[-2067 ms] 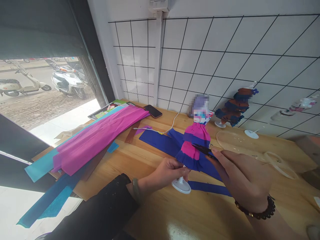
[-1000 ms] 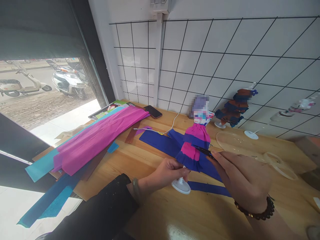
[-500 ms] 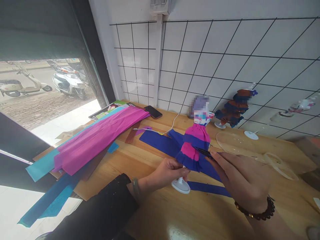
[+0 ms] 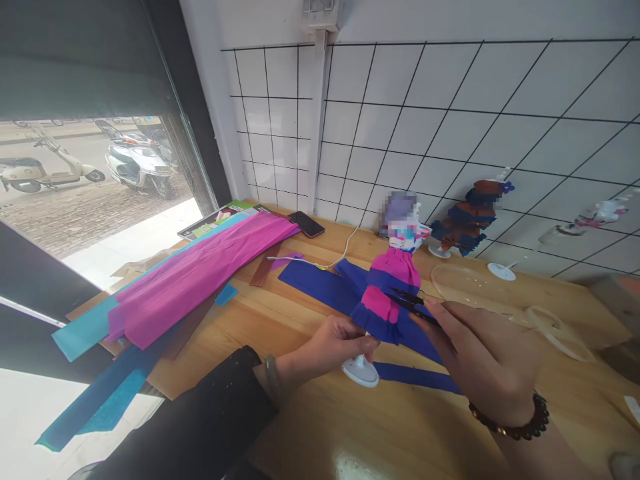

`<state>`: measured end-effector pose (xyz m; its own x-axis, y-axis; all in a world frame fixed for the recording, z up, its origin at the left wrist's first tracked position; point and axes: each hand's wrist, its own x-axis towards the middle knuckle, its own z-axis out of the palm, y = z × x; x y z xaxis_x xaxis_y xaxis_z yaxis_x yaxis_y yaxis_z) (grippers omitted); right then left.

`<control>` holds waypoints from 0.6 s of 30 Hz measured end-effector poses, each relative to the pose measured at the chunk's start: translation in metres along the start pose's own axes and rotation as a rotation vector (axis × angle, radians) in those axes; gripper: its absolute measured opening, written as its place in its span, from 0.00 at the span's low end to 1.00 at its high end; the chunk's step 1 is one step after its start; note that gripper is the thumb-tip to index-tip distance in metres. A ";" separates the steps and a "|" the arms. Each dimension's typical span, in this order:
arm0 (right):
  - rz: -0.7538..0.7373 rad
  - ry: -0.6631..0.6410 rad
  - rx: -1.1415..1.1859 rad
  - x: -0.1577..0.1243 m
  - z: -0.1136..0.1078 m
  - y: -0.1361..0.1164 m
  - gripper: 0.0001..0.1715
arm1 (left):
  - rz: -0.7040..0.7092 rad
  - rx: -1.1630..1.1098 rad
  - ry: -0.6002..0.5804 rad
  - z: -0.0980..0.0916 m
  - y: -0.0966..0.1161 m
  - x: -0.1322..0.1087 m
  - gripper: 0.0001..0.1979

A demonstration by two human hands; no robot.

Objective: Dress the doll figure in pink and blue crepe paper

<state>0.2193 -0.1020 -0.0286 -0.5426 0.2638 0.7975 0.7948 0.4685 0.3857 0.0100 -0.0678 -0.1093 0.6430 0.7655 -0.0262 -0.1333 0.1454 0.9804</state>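
Observation:
A small doll figure (image 4: 407, 233) on a round white stand (image 4: 360, 371) wears a paper dress (image 4: 380, 300) in pink and dark blue bands, with a gathered blue hem. My left hand (image 4: 337, 347) pinches the doll's stand post just beneath that hem; the exact grip is partly hidden by the fingers. Black tweezers (image 4: 406, 299) are in my right hand (image 4: 480, 353), their tips parted over the front of the skirt. Dark blue paper strips (image 4: 315, 285) lie behind and under the doll on the wooden table.
Pink paper sheets (image 4: 200, 280) and teal strips (image 4: 85, 333) lie at the left. A phone (image 4: 307, 224) and white cable (image 4: 345, 250) lie near the tiled wall. Behind the doll stands another dressed figure (image 4: 473, 213). Clear plastic rings (image 4: 560, 333) rest at the right.
The tweezers' tips have spread apart and sit slightly off the skirt, where before they were together against it. My left hand and the doll have hardly moved.

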 end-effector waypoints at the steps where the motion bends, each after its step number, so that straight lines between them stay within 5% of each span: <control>1: -0.001 -0.003 -0.003 0.000 0.000 0.000 0.26 | 0.000 0.001 -0.011 0.000 -0.001 0.000 0.25; 18: -0.004 0.010 -0.012 0.003 -0.001 -0.003 0.23 | 0.011 0.010 -0.011 0.002 0.003 0.000 0.26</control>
<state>0.2152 -0.1038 -0.0271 -0.5434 0.2537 0.8002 0.7957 0.4594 0.3946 0.0107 -0.0687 -0.1057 0.6502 0.7597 -0.0136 -0.1326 0.1311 0.9825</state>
